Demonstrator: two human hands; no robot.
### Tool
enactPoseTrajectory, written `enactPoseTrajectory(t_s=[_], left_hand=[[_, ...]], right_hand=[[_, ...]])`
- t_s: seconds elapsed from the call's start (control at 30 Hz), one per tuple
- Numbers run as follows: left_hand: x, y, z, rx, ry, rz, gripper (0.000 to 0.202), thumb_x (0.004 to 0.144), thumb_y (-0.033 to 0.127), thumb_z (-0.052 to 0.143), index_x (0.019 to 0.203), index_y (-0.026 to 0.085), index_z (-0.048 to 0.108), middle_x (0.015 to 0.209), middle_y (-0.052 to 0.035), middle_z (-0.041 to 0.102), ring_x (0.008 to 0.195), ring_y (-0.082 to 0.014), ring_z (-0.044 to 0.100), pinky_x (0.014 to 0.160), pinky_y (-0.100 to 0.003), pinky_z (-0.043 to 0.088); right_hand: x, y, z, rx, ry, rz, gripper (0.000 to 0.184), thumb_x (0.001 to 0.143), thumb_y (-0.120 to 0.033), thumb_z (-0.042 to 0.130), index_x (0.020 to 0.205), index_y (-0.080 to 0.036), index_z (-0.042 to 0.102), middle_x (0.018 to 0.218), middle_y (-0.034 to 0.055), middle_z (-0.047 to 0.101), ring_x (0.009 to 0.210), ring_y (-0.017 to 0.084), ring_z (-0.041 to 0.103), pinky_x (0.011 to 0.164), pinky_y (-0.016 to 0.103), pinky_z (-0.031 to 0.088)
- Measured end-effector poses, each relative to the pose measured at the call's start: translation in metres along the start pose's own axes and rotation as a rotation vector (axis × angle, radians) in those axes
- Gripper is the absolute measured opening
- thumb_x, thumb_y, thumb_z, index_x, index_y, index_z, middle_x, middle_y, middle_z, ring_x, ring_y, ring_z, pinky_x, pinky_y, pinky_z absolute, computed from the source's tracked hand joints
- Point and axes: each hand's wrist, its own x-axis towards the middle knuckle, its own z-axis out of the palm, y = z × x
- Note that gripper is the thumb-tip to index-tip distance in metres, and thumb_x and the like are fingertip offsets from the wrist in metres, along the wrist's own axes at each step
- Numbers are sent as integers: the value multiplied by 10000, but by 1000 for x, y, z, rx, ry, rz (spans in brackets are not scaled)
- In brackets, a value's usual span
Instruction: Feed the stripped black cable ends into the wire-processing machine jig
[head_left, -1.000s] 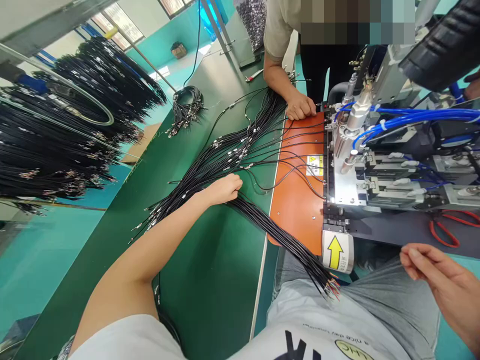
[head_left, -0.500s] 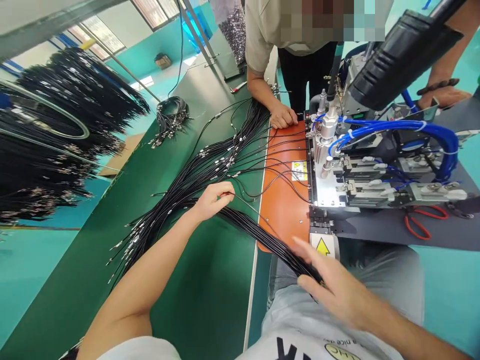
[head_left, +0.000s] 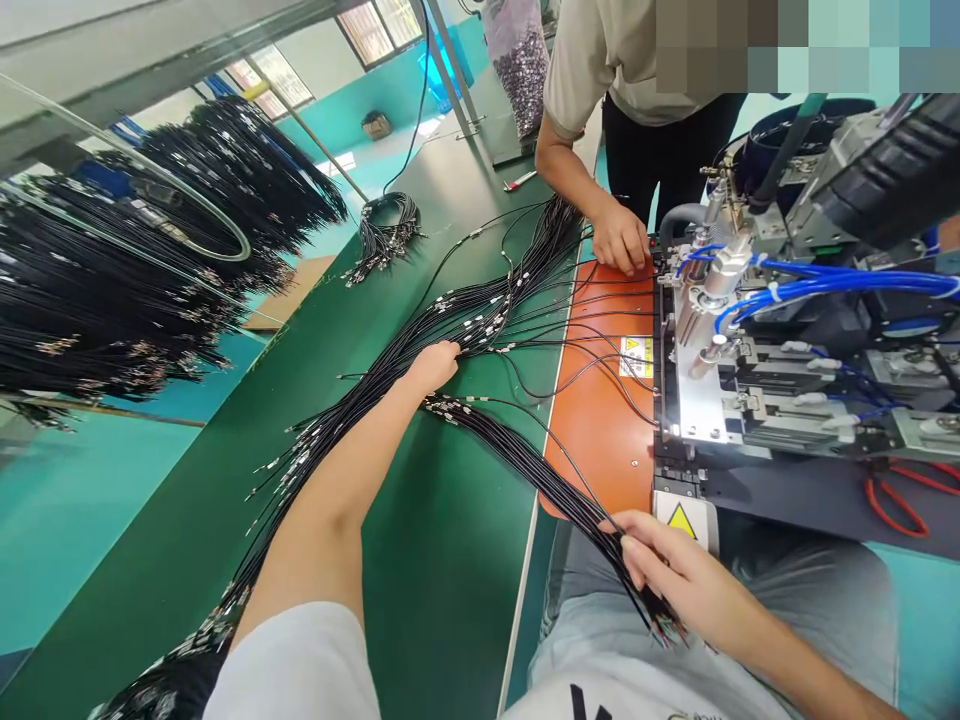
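Across the green table lies a long pile of thin black cables (head_left: 397, 352) with white tags. My left hand (head_left: 435, 368) rests on this pile with its fingers curled down among the cables; what is in them is hidden. A second bundle of black cables (head_left: 517, 455) runs from beside that hand over the table edge to my lap, its bare wire ends showing. At this lower end my right hand (head_left: 667, 565) is closed, thumb against fingers, on a single black cable (head_left: 559, 437) that arcs above the bundle.
A machine with metal cylinders (head_left: 720, 300) and blue hoses stands right, behind an orange plate (head_left: 600, 420) crossed by several cables. A co-worker's hand (head_left: 621, 238) rests at the plate's far end. Cables hang on a rack (head_left: 172, 230) at left. Red-handled pliers (head_left: 896, 500) lie at right.
My left hand has let go of the single cable and reached onto the pile. My right hand has closed on a cable near the bundle's end. The view has shifted left.
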Motion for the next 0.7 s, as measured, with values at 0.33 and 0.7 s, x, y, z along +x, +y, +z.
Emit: enactPoseTrajectory(t_s=[0.33, 0.7], left_hand=[[37, 21, 18, 95, 57, -9, 324, 915, 281, 608, 1205, 137, 600, 1253, -160, 564, 1083, -262, 629, 932, -407, 518], [75, 26, 4, 123, 8, -59, 366, 934, 357, 613, 1232, 146, 584, 1228, -106, 607, 1077, -224, 622, 907, -425, 549]], right_hand=[[1, -4, -4, 47, 6, 11, 424, 1037, -496, 337, 1284, -198, 513, 758, -21, 556, 574, 114, 396, 520, 261, 311], [0, -5, -3, 108, -3, -12, 399, 1036, -488, 351, 1260, -201, 514, 755, -23, 563, 619, 127, 454, 568, 262, 362]])
